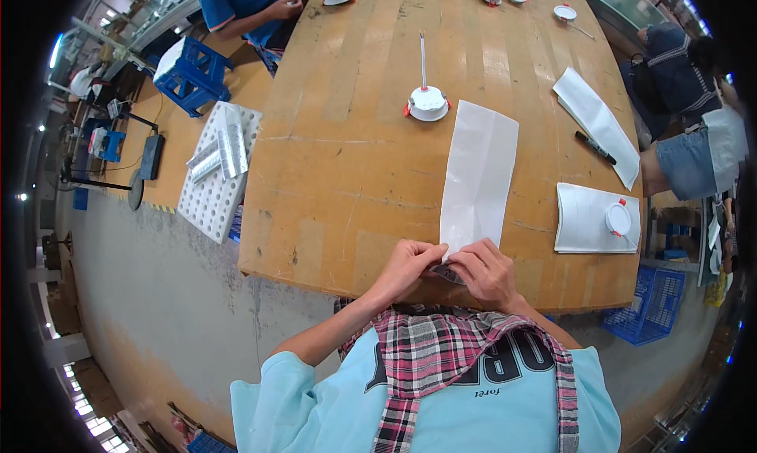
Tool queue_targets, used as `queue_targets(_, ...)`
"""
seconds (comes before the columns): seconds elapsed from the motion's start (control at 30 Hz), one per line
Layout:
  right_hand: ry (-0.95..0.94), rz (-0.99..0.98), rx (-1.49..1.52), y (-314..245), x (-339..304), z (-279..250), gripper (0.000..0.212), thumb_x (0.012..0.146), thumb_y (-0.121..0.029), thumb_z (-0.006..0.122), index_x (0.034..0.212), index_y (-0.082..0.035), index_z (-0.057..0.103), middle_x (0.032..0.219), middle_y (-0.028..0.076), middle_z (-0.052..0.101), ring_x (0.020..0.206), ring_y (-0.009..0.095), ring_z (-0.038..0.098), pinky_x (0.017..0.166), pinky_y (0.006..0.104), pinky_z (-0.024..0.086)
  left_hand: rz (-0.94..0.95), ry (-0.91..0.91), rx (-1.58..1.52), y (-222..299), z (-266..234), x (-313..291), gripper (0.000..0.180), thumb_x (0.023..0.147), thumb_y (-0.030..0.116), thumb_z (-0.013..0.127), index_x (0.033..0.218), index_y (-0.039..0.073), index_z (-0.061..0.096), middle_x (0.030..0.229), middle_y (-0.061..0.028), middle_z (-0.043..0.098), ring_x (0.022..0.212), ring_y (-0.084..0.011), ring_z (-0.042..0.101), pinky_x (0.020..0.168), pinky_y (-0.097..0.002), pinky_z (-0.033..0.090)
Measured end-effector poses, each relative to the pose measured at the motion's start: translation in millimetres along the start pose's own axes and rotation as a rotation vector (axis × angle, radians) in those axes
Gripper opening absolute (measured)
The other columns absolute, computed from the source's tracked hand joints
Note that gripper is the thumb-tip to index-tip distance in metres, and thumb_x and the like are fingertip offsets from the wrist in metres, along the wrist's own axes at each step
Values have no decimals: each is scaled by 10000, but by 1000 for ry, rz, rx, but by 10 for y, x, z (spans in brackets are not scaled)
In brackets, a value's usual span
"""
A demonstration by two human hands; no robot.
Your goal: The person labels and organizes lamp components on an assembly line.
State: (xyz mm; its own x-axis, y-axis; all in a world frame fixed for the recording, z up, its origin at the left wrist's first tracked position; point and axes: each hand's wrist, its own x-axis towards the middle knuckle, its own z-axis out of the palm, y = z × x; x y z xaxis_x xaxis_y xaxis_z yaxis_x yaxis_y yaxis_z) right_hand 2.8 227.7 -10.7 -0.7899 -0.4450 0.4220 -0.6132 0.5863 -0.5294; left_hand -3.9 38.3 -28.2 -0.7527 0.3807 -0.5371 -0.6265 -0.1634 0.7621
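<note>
A long white plastic bag or sleeve (pixel 479 165) lies lengthwise before me, its near end at the table's front edge. My left hand (pixel 414 261) pinches the left corner of that end between thumb and fingers. On the right of the same end, my right hand (pixel 485 273) is closed over it with bent fingers. Both hands nearly meet, and they partly hide the near edge. Just beyond the bag on its left sits a round white downlight (pixel 428 104) with red clips, its white cable pointing away from me.
On the right, a stack of white sheets or bags (pixel 587 220) carries another downlight (pixel 618 219). Behind it lie a folded white bag (pixel 599 122) and a black marker (pixel 595 147). More lamps stand at the far end. One person (pixel 244 7) sits far left; another (pixel 686 137) is at the right.
</note>
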Motion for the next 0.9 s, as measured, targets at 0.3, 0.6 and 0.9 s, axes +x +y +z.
queue_targets(0.3,-37,-59,45,23,-39,-93,141,712,-53,714,802,-56,606,827,43,587,780,225,578,649,305,497,21,54,-32,-5,117,28,342,917,244,587,655,27,624,604,16,523,585,-37,457,531,-231,374)
queue_targets(0.6,501,382,1604,505,-52,-951,118,915,-97,544,893,-89,429,790,11,386,733,147,394,772,283,406,718,495,1303,-64,127,63,217,837,199,631,670,61,614,697,-67,564,652,-262,569,562,-357,472)
queue_targets(0.9,557,395,1016,925,536,-1401,107,952,-92,534,1043,-37,535,969,25,567,834,73,518,780,227,430,578,175,1449,85,212,-122,279,807,327,695,741,67,617,805,-74,550,777,-247,559,658,-377,473)
